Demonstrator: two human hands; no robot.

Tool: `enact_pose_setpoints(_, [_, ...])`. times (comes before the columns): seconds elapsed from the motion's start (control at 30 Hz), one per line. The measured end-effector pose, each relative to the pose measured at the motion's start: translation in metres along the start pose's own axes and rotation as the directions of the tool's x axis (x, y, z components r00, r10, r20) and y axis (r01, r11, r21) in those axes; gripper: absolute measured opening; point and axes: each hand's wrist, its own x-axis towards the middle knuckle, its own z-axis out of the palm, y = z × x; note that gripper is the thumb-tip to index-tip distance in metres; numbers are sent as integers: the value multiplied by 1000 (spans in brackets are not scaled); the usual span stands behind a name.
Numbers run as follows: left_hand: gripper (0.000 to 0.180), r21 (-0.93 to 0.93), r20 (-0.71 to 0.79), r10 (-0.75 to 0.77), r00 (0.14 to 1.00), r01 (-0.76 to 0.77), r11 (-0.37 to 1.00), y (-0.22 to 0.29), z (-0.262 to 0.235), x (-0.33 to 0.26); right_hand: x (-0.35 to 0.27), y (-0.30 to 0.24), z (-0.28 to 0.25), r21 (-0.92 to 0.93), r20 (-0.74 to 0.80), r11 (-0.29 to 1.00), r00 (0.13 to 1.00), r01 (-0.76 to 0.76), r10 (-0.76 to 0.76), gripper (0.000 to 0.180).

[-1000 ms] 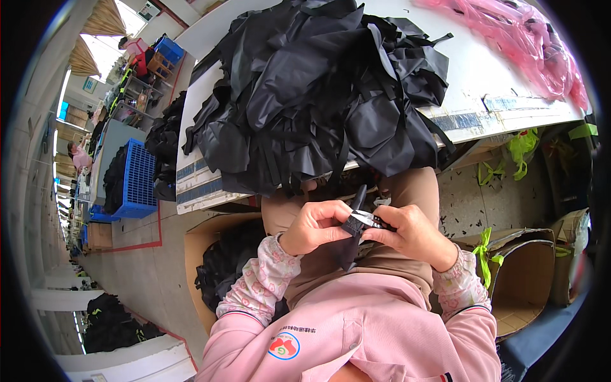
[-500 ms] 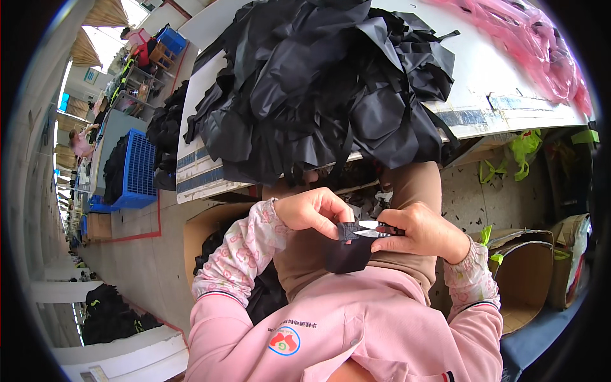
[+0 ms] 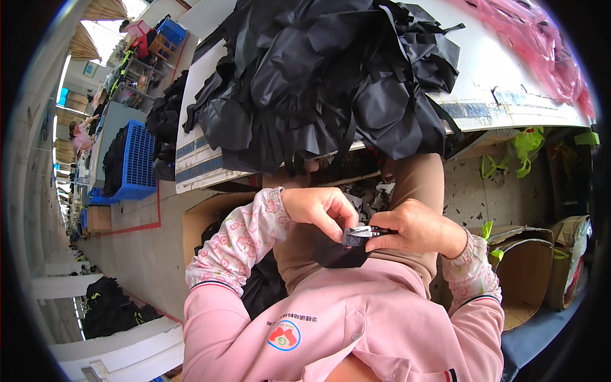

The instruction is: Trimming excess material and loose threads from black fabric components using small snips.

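Near frame centre, left hand (image 3: 318, 210) and right hand (image 3: 417, 228) both pinched shut on black fabric piece (image 3: 337, 253), long axis horizontal, hanging below the fingers.

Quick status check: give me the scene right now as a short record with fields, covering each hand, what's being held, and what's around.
left hand: pinches the upper edge of a small black fabric piece
right hand: closed on a small scissors-like tool at the fabric's top edge
fabric piece: held over the lap, hanging down between the hands
table: white, ahead of the person, bearing a big heap of black fabric
floor left: blue crate
floor right: open cardboard box
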Motion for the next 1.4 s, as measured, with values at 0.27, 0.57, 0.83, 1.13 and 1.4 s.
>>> enact_pose_setpoints(0.27, [13, -51, -114, 23, 993, -29, 998, -9, 1, -7, -10, 3, -4, 117, -65, 987, 991, -113, 121, 38])
enact_pose_setpoints(0.57, [16, 57, -701, 322, 636, -400, 915, -19, 28, 7, -9, -11, 18, -128, -449, 972, 885, -200, 123, 36])
enact_pose_setpoints(0.83, [14, 189, -688, 444, 574, -449, 873, -13, 38, 11, -3, -12, 16, -144, -473, 965, 872, -220, 128, 36])
enact_pose_setpoints(1.13, [13, 278, -667, 491, 560, -425, 862, -14, 39, 14, -1, -13, 12, 97, -366, 960, 888, -261, 279, 36])
enact_pose_setpoints(1.4, [12, 271, -690, 467, 553, -400, 875, -15, 44, 14, 1, -20, 15, -27, -432, 963, 872, -269, 232, 37])
